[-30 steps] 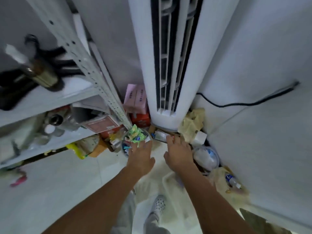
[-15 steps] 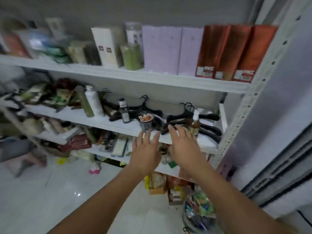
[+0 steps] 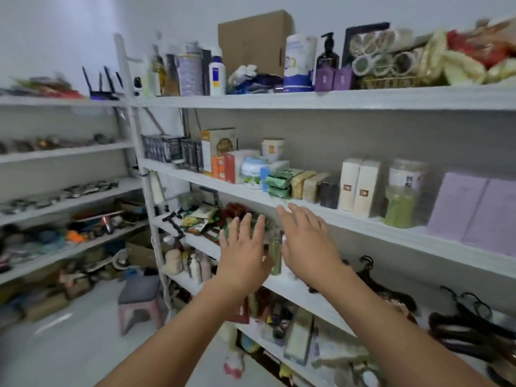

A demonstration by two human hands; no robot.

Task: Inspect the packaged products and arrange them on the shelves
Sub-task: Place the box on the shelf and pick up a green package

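Shelf (image 3: 391, 233) blurred, hard to read | left hand (image 3: 242, 256) before its front edge, spread, grasping nothing | right hand (image 3: 307, 243) beside, released too | green bottle (image 3: 275, 256) half hidden between them

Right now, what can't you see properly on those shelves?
All in the head view:
- Green bottle: mostly hidden between the left hand and the right hand.
- Packets: partly behind the left hand.
- White boxes: print too small and blurred to read.
- Purple boxes: cut off by the right edge.
- Left shelves: the things on them are smeared by blur.
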